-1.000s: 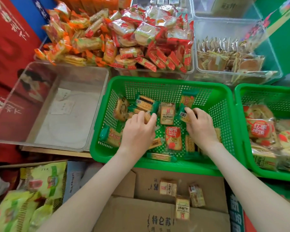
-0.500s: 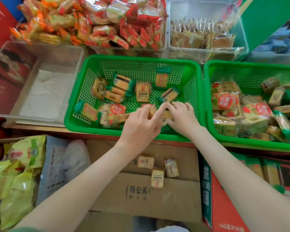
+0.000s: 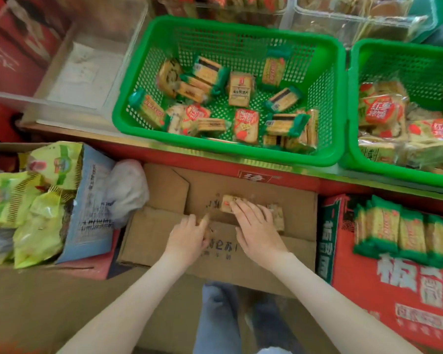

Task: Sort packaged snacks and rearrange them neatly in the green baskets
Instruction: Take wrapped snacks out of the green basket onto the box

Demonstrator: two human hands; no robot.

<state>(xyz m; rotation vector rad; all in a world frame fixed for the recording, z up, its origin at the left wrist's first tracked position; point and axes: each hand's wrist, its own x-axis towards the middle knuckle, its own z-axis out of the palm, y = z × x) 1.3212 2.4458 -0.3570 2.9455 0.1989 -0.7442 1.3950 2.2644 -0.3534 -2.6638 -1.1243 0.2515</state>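
A few small tan snack packets [image 3: 226, 203] lie on the flat brown cardboard box [image 3: 241, 259] just in front of the person, below the table edge [image 3: 304, 175]. The right hand [image 3: 260, 233] lies spread over them, fingers straight and touching the wrappers. The left hand [image 3: 189, 241] is just beside it, apart from it, fingers bent down onto the cardboard; whether it pinches a packet, I cannot tell through the blur. Up on the table stands a green perforated plastic basket [image 3: 228, 155] with loose biscuit packets [image 3: 241, 89] scattered in it, green-ended, red-labelled and tan ones mixed. A second green basket [image 3: 353, 103] sits right beside it, heaped with wrapped snacks. An open red carton [image 3: 394, 297] of green-edged packs stands to the right of the cardboard box.
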